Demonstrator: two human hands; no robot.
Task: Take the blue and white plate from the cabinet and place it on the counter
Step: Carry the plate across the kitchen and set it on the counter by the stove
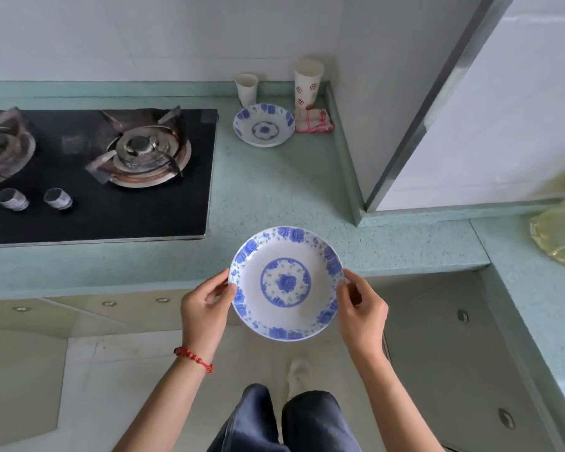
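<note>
I hold a blue and white plate [286, 283] level in both hands, its far half over the front edge of the pale green counter [274, 197]. My left hand [204, 316] grips the plate's left rim, with a red bead bracelet on the wrist. My right hand [361, 309] grips the right rim. The plate is above the counter edge and I cannot tell whether it touches it. A second blue and white plate [264, 125] lies on the counter near the back wall.
A black gas stove [95, 171] with two burners fills the counter's left. Two paper cups [308, 83] and a folded cloth [315, 122] stand in the back corner. A white cabinet side [470, 125] rises at right. A yellowish bag [558, 239] lies far right.
</note>
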